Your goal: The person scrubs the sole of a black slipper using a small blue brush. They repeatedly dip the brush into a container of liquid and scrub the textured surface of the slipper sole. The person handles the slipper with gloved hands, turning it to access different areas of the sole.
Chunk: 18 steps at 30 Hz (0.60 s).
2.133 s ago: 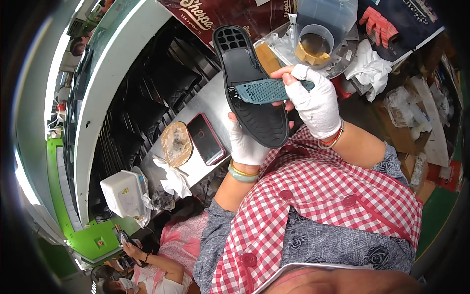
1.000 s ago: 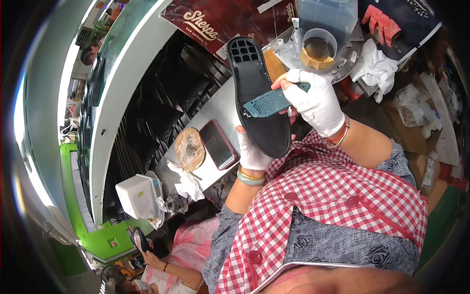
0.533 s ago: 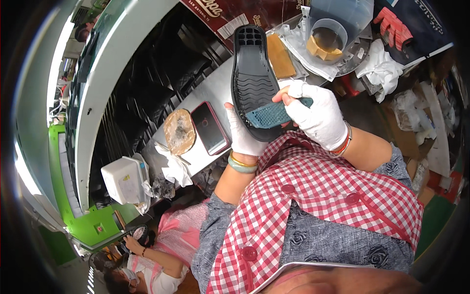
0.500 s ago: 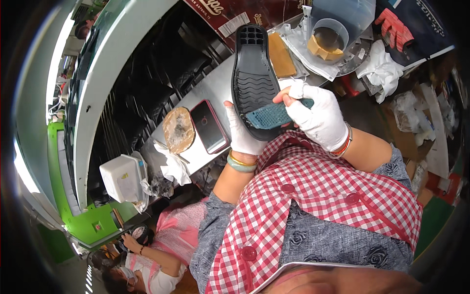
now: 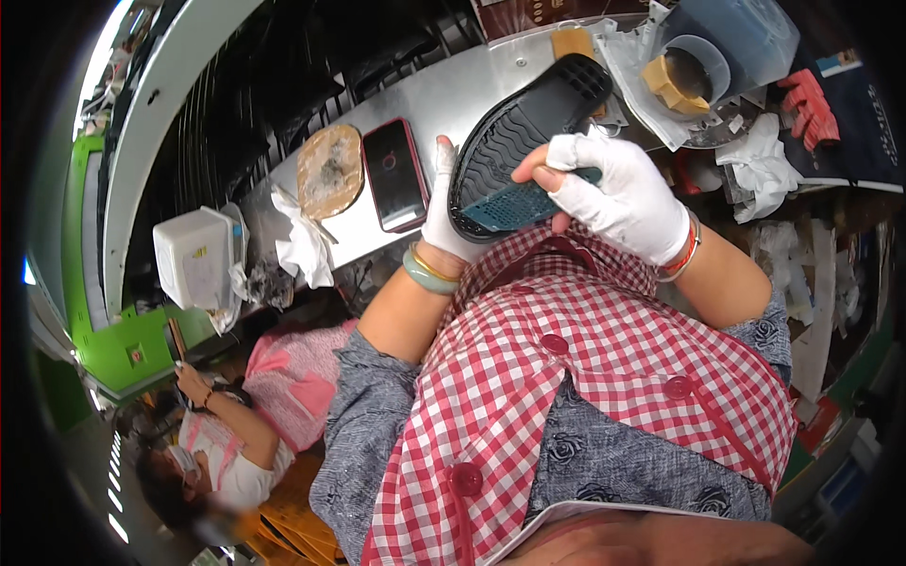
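Observation:
A black shoe sole (image 5: 514, 132) with wavy ridges lies tilted in my left hand (image 5: 448, 222), which wears a white glove with bare fingertips. My left thumb stands along the sole's left edge; the other fingers are hidden beneath it. My right hand (image 5: 623, 193), gloved alike, pinches a flat teal piece (image 5: 510, 206) patterned with small dots or holes. That piece rests over the near end of the sole, and its exact kind is unclear.
On the metal bench (image 5: 274, 189) are a phone (image 5: 394, 174), a stained brown disc (image 5: 330, 170) and crumpled tissue (image 5: 304, 236). Right are a clear cup (image 5: 703, 66) with dark contents and a red glove (image 5: 812, 108). A co-worker (image 5: 236, 424) sits left.
The sole has turned so its far end points right and away, and it sits lower. My right hand keeps its pinch on the teal piece. The whole view has shifted.

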Each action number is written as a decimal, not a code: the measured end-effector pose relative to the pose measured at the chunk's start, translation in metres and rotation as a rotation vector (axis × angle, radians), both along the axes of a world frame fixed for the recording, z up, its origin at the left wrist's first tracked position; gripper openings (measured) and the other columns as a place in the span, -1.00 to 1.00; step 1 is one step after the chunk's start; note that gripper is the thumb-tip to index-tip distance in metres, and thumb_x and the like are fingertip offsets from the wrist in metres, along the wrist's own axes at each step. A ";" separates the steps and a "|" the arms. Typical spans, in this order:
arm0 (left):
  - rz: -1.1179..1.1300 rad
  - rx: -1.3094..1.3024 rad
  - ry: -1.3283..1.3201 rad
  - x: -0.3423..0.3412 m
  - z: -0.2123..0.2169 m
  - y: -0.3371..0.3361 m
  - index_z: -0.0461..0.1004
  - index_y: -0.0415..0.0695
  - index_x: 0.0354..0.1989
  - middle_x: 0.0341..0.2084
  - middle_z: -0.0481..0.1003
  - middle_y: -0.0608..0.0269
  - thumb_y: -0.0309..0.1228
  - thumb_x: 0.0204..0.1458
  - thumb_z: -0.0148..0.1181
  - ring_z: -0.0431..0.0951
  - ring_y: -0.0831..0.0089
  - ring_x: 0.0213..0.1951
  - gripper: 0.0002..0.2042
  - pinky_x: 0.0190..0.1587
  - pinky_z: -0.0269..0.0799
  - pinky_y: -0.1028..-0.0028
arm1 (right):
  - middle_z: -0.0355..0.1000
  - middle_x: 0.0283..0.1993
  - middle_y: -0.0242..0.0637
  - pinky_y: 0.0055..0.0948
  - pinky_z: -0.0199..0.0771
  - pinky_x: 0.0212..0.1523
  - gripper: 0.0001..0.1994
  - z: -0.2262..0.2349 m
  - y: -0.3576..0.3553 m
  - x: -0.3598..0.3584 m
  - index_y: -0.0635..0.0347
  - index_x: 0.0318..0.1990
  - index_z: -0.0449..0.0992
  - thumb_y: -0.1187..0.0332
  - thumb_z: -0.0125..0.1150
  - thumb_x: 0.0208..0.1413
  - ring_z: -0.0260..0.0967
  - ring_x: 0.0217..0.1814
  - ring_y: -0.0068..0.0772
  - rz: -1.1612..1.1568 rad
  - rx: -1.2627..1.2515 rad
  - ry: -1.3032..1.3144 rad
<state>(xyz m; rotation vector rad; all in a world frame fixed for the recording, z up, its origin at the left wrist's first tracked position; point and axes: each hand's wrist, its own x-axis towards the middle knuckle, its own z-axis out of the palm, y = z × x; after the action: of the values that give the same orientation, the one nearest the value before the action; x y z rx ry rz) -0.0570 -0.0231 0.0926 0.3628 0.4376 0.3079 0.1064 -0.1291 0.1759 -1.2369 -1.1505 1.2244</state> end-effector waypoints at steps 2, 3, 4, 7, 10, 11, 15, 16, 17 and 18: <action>-0.098 -0.127 -0.290 -0.009 -0.003 0.010 0.24 -0.14 0.17 0.03 0.39 -0.06 0.35 0.07 -0.40 0.44 0.10 0.02 -0.20 0.05 0.37 0.08 | 0.38 -0.30 -0.37 -0.72 0.36 -0.48 -0.78 0.001 0.011 0.001 0.31 -0.18 0.51 0.32 0.07 0.22 0.34 -0.55 -0.66 0.105 -0.021 0.049; -0.086 -0.131 -0.265 -0.013 -0.005 0.014 0.22 -0.15 0.19 0.04 0.38 -0.06 0.34 0.08 -0.42 0.46 0.08 0.00 -0.19 -0.04 0.44 0.07 | 0.40 -0.30 -0.34 -0.71 0.37 -0.49 -0.79 -0.001 0.018 -0.004 0.31 -0.17 0.50 0.33 0.06 0.22 0.35 -0.57 -0.66 0.121 -0.075 0.078; -0.076 -0.134 -0.240 -0.016 -0.007 0.018 0.21 -0.16 0.21 0.04 0.38 -0.06 0.33 0.09 -0.43 0.49 0.06 -0.03 -0.19 -0.12 0.52 0.06 | 0.41 -0.30 -0.34 -0.70 0.37 -0.48 -0.79 -0.001 0.024 -0.006 0.30 -0.17 0.50 0.33 0.06 0.23 0.35 -0.57 -0.67 0.147 -0.068 0.092; -0.076 -0.090 -0.041 -0.026 -0.010 0.034 0.22 -0.14 0.20 -0.05 0.44 -0.07 0.28 0.11 -0.33 0.57 0.09 -0.18 -0.26 -0.37 0.61 0.24 | 0.46 -0.31 -0.31 -0.67 0.36 -0.44 -0.79 -0.002 0.040 -0.012 0.28 -0.15 0.50 0.32 0.07 0.22 0.36 -0.57 -0.68 0.212 -0.114 0.187; -0.137 0.005 0.071 -0.030 -0.011 0.057 0.22 -0.16 0.19 -0.17 0.48 -0.15 0.22 0.11 -0.22 0.61 0.05 -0.39 -0.29 -0.58 0.60 0.31 | 0.48 -0.31 -0.31 -0.67 0.36 -0.44 -0.78 -0.005 0.054 -0.020 0.28 -0.14 0.50 0.31 0.08 0.21 0.37 -0.57 -0.67 0.216 -0.072 0.212; -0.200 0.048 0.075 -0.031 -0.010 0.065 0.22 -0.17 0.19 -0.19 0.49 -0.16 0.21 0.11 -0.21 0.61 0.04 -0.43 -0.30 -0.61 0.60 0.30 | 0.48 -0.30 -0.33 -0.67 0.34 -0.43 -0.78 -0.007 0.060 -0.022 0.27 -0.14 0.51 0.30 0.10 0.20 0.37 -0.57 -0.66 0.212 -0.088 0.166; -0.333 0.053 0.105 -0.034 -0.010 0.093 0.25 -0.19 0.15 -0.22 0.49 -0.18 0.15 0.12 -0.16 0.60 0.00 -0.50 -0.34 -0.60 0.62 0.19 | 0.47 -0.34 -0.30 -0.64 0.39 -0.52 -0.78 -0.014 0.078 -0.023 0.35 -0.16 0.50 0.36 0.14 0.16 0.36 -0.62 -0.57 0.161 -0.096 0.202; -0.364 -0.032 0.088 -0.033 -0.011 0.100 0.26 -0.19 0.14 -0.21 0.49 -0.17 0.14 0.12 -0.15 0.60 0.00 -0.48 -0.35 -0.59 0.62 0.18 | 0.48 -0.34 -0.30 -0.65 0.39 -0.50 -0.77 -0.015 0.081 -0.018 0.35 -0.16 0.51 0.34 0.14 0.16 0.35 -0.61 -0.58 0.155 -0.109 0.162; -0.385 -0.042 0.034 -0.032 -0.012 0.107 0.28 -0.23 0.12 -0.17 0.49 -0.13 0.09 0.15 -0.15 0.61 0.02 -0.37 -0.39 -0.56 0.62 0.14 | 0.48 -0.33 -0.31 -0.66 0.38 -0.48 -0.76 -0.016 0.084 -0.013 0.34 -0.15 0.51 0.33 0.14 0.16 0.35 -0.61 -0.59 0.149 -0.123 0.124; -0.391 -0.115 0.028 -0.029 -0.014 0.112 0.19 -0.21 0.18 -0.14 0.46 -0.19 0.10 0.14 -0.15 0.58 -0.06 -0.30 -0.37 -0.52 0.61 0.06 | 0.49 -0.32 -0.31 -0.66 0.38 -0.46 -0.75 -0.018 0.086 -0.008 0.34 -0.15 0.51 0.32 0.14 0.16 0.34 -0.60 -0.60 0.142 -0.137 0.084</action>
<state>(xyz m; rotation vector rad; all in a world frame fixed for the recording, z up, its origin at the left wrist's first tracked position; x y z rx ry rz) -0.0864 0.0894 0.0782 0.3328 0.3997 -0.1026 0.0984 -0.0429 0.1583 -1.2080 -1.1234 1.4684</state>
